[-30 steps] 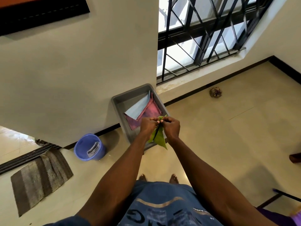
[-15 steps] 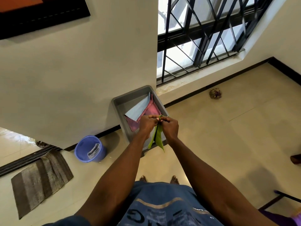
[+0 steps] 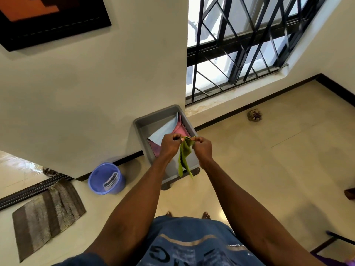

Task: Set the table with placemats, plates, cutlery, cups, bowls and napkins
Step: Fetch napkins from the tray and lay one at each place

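A green napkin hangs folded from both my hands above a grey bin on the floor by the wall. My left hand pinches its top left corner and my right hand pinches the top right corner. The two hands are a small gap apart, with the cloth's upper edge stretched between them. Inside the bin lie a light blue napkin and a pink napkin beneath it.
A blue plastic bucket stands left of the bin against the wall. A striped brown doormat lies at the lower left. A barred window is ahead, a small dark bundle below it. A dark chair frame shows at the lower right.
My hands have drawn slightly apart, spreading the top edge of the green napkin. The cloth now hangs a little longer over the bin.
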The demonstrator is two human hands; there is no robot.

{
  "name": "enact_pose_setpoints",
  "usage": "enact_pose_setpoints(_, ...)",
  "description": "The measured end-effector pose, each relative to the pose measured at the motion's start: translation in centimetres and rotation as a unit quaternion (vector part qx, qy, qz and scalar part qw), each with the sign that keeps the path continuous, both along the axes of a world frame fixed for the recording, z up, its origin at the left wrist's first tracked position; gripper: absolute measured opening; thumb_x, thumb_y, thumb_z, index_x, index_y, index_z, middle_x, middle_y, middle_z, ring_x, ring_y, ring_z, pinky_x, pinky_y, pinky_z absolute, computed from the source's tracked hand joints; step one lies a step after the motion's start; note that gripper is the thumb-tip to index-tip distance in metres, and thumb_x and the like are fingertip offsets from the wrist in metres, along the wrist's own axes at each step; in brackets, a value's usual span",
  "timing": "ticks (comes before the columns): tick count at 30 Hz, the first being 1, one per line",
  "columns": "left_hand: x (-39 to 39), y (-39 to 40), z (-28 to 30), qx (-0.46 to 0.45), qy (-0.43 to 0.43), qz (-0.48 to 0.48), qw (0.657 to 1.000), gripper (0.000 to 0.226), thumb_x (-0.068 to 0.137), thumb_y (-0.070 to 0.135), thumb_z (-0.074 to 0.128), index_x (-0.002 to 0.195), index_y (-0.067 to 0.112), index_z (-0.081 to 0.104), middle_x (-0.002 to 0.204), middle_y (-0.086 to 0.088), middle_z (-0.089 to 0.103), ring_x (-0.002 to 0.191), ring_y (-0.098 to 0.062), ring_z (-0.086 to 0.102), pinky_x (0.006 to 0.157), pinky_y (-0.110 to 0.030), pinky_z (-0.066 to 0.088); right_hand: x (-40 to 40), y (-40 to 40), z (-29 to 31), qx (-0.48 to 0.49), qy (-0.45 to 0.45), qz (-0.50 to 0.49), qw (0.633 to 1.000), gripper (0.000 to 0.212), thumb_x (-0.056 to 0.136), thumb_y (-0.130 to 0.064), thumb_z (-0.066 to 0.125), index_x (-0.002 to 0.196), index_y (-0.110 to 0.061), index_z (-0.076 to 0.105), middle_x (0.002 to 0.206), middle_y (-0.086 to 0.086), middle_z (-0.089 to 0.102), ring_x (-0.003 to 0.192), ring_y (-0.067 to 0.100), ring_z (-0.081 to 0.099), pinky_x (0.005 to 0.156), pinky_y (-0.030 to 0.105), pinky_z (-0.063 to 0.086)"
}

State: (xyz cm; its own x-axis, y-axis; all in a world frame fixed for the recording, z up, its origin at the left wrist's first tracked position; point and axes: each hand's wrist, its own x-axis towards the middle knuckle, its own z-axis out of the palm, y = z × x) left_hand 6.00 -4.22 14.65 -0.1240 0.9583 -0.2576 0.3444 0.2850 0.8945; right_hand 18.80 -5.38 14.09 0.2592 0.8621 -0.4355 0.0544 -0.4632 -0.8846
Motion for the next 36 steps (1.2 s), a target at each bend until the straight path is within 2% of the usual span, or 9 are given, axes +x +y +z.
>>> enact_pose_setpoints(3,-0.7,0.5,0.7,0.028,0.024,-0.013,0.999,0.009,0.093,0.012,0.064,0.097,0.011,0.071,0.093,-0.004,0.071,0.088,-0.018,0.064,0.076,-0.025,0.051,1.0,0.9,-0.2,0.041,-0.218,0.087,0.971,0.04,0.078,-0.007,0.068,0.116,-0.021,0.065,0.121,0.009,0.053,0.117,0.028,0.049,0.094,0.041,0.048)
enact_pose_setpoints(6,-1.3,1.3,1.8,0.052,0.023,-0.017,0.998,0.009,0.095,0.015,0.061,0.096,0.012,0.069,0.09,-0.001,0.069,0.084,-0.014,0.064,0.071,-0.02,0.05,1.3,1.8,0.9,0.071,-0.295,0.195,0.933,0.063,0.078,-0.022,0.076,0.137,-0.024,0.052,0.143,0.009,0.037,0.132,0.029,0.032,0.106,0.044,0.033)
enact_pose_setpoints(9,-1.7,1.8,3.2,0.065,-0.004,0.007,0.998,0.007,0.095,0.016,0.061,0.097,0.015,0.068,0.088,0.003,0.067,0.079,-0.005,0.06,0.06,-0.008,0.045,1.4,2.7,1.0,0.099,-0.338,0.236,0.906,0.045,0.082,-0.023,0.073,0.126,-0.021,0.063,0.14,0.008,0.044,0.132,0.03,0.033,0.106,0.045,0.03)
enact_pose_setpoints(11,-2.4,2.4,3.6,0.081,-0.011,0.031,0.996,0.007,0.094,0.015,0.062,0.093,0.02,0.068,0.091,0.0,0.069,0.083,-0.012,0.063,0.068,-0.021,0.05,1.6,3.1,1.0,0.118,-0.35,0.229,0.901,0.018,0.084,-0.018,0.067,0.102,-0.017,0.072,0.118,0.008,0.06,0.119,0.031,0.047,0.098,0.046,0.037)
enact_pose_setpoints(14,-3.7,2.9,4.0,0.091,-0.009,0.063,0.994,0.013,0.093,0.008,0.059,0.092,0.018,0.067,0.095,-0.006,0.07,0.089,-0.019,0.063,0.081,-0.033,0.05,2.1,3.6,1.8,0.145,-0.307,0.189,0.921,0.011,0.087,-0.022,0.064,0.081,-0.018,0.072,0.079,0.001,0.064,0.085,0.025,0.061,0.082,0.044,0.047)
enact_pose_setpoints(17,-4.9,3.5,4.3,0.104,0.005,0.108,0.989,0.015,0.093,0.004,0.056,0.095,0.014,0.066,0.099,-0.012,0.07,0.09,-0.023,0.063,0.083,-0.034,0.05,2.0,4.3,3.8,0.17,-0.228,0.146,0.948,0.017,0.088,-0.025,0.066,0.075,-0.015,0.065,0.071,0.0,0.062,0.068,0.017,0.057,0.067,0.037,0.047)
enact_pose_setpoints(22,-4.8,4.5,5.4,0.132,0.014,0.127,0.983,0.012,0.099,0.013,0.052,0.1,0.011,0.063,0.099,-0.009,0.068,0.093,-0.028,0.064,0.083,-0.039,0.053,1.4,6.1,6.4,0.18,-0.125,0.094,0.971,0.015,0.093,-0.023,0.062,0.089,-0.009,0.059,0.083,0.005,0.06,0.078,0.02,0.056,0.066,0.035,0.044)
enact_pose_setpoints(30,-3.7,6.2,8.0,0.214,0.016,0.16,0.963,0.004,0.099,0.012,0.052,0.102,0.013,0.052,0.072,0.007,0.054,0.059,-0.004,0.048,0.051,-0.01,0.033,1.2,6.6,8.5,0.224,-0.07,0.044,0.971,0.018,0.091,-0.009,0.063,0.096,-0.01,0.045,0.083,-0.003,0.052,0.078,0.013,0.053,0.066,0.03,0.042)
enact_pose_setpoints(36,-4.7,7.6,10.2,0.22,-0.104,0.117,0.963,0.021,0.094,0.002,0.053,0.101,0.019,0.064,0.094,0.001,0.066,0.082,-0.013,0.061,0.074,-0.029,0.048,1.3,7.5,11.1,0.205,0.038,0.068,0.976,0.035,0.083,0.011,0.045,0.076,-0.014,0.069,0.083,-0.001,0.066,0.083,0.012,0.057,0.07,0.021,0.046)
